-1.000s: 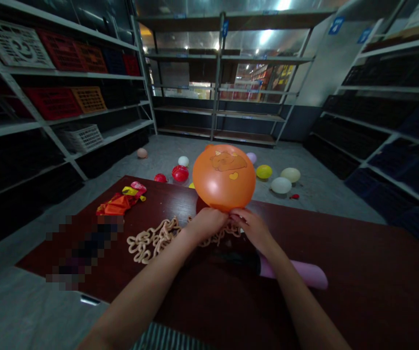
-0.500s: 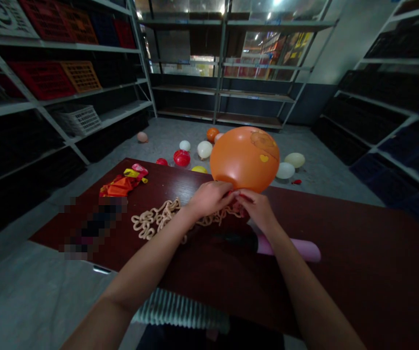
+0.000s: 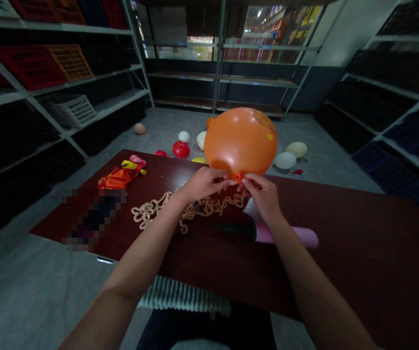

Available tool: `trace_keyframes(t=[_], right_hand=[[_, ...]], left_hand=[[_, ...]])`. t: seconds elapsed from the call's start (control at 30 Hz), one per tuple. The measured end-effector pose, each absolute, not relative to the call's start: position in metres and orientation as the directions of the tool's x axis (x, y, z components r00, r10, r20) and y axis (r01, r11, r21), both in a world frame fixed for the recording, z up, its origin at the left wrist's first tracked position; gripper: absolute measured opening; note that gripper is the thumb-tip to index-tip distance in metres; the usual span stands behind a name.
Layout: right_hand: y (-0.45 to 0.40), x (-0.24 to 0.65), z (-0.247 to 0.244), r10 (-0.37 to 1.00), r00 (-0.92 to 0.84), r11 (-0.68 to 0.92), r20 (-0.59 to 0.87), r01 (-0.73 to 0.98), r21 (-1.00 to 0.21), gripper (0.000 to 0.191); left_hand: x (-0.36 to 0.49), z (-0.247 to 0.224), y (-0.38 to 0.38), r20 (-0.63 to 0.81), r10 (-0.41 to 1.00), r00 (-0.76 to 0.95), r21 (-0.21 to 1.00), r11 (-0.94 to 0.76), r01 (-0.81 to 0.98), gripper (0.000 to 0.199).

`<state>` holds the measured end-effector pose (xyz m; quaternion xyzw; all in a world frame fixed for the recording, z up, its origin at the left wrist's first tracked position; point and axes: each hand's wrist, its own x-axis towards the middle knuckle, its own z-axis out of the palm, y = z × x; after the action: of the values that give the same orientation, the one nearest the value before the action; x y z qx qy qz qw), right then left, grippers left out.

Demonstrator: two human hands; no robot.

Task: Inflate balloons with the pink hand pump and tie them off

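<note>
A large inflated orange balloon (image 3: 240,138) with a yellow heart print is held above the table's far edge, its neck toward me. My left hand (image 3: 207,184) pinches at the neck from the left. My right hand (image 3: 264,194) has its thumb and fingers closed on the neck's right side, where the rolled orange end shows between both hands. Under my hands lies a tangled heap of tan looped cord (image 3: 149,214), partly covered by my left forearm. A hand pump (image 3: 306,236) with a pink body and black nozzle rests beneath my right forearm.
On the dark red table (image 3: 340,233), limp orange and yellow balloons (image 3: 118,179) lie at the left, near a blurred-out dark item (image 3: 98,218). Red balloons (image 3: 181,149) and white balloons (image 3: 285,160) are scattered on the floor. Shelves with crates (image 3: 69,61) stand around.
The view has tipped downward slightly. The balloon has tilted, turning its print further away, and its rolled orange end now shows between my fingers. My hands have parted a little.
</note>
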<state>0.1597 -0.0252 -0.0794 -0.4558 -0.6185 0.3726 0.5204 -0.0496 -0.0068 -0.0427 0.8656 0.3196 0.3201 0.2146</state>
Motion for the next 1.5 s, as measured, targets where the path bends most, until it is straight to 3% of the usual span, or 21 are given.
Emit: trace_keyframes(t=[0.1,0.17,0.27,0.4,0.53,0.77,0.97,1.07,1.17,1.23,1.33,1.5], right_hand=[[-0.024,0.160,-0.081,0.949,0.015,0.309,0.316,0.175,-0.935,0.018],[-0.023,0.161,-0.081,0.948,0.040,0.307,0.317,0.166,-0.937,0.019],[-0.022,0.162,-0.082,0.948,0.065,0.299,0.311,0.146,-0.943,0.020],[-0.023,0.161,-0.080,0.951,0.052,0.293,0.303,0.150,-0.944,0.020],[-0.025,0.161,-0.079,0.956,0.034,0.284,0.293,0.154,-0.946,0.019],[-0.024,0.161,-0.079,0.951,0.042,0.297,0.306,0.145,-0.944,0.018],[-0.023,0.160,-0.080,0.947,0.050,0.305,0.317,0.166,-0.938,0.016],[-0.022,0.160,-0.082,0.948,0.049,0.304,0.314,0.149,-0.941,0.018],[-0.022,0.160,-0.082,0.949,0.065,0.297,0.309,0.157,-0.942,0.020],[-0.023,0.161,-0.081,0.951,0.067,0.289,0.303,0.165,-0.943,0.019],[-0.024,0.161,-0.081,0.956,0.040,0.280,0.291,0.174,-0.944,0.019],[-0.023,0.160,-0.083,0.954,0.053,0.282,0.295,0.169,-0.944,0.023]], left_hand=[[-0.051,-0.060,-0.002,0.165,0.712,0.682,0.584,-0.628,0.515,0.031],[-0.048,-0.074,0.000,0.081,0.734,0.675,0.530,-0.605,0.594,0.026],[-0.041,-0.092,0.000,0.078,0.741,0.667,0.468,-0.618,0.632,0.020],[-0.035,-0.101,0.001,0.105,0.701,0.705,0.470,-0.660,0.586,0.019],[-0.036,-0.097,0.004,0.120,0.649,0.751,0.572,-0.664,0.482,0.013],[-0.043,-0.077,0.003,0.094,0.675,0.732,0.875,-0.407,0.263,0.014],[-0.045,-0.059,-0.002,0.178,0.733,0.657,0.976,-0.218,-0.021,0.026],[-0.047,-0.051,-0.007,0.219,0.757,0.616,0.974,-0.134,-0.181,0.018],[-0.049,-0.046,-0.012,0.209,0.741,0.638,0.965,-0.050,-0.258,0.026],[-0.049,-0.044,-0.013,0.249,0.743,0.622,0.953,-0.075,-0.292,0.035],[-0.046,-0.046,-0.011,0.361,0.784,0.505,0.928,-0.252,-0.273,0.034],[-0.041,-0.054,-0.005,0.461,0.807,0.370,0.848,-0.524,0.086,0.014]])
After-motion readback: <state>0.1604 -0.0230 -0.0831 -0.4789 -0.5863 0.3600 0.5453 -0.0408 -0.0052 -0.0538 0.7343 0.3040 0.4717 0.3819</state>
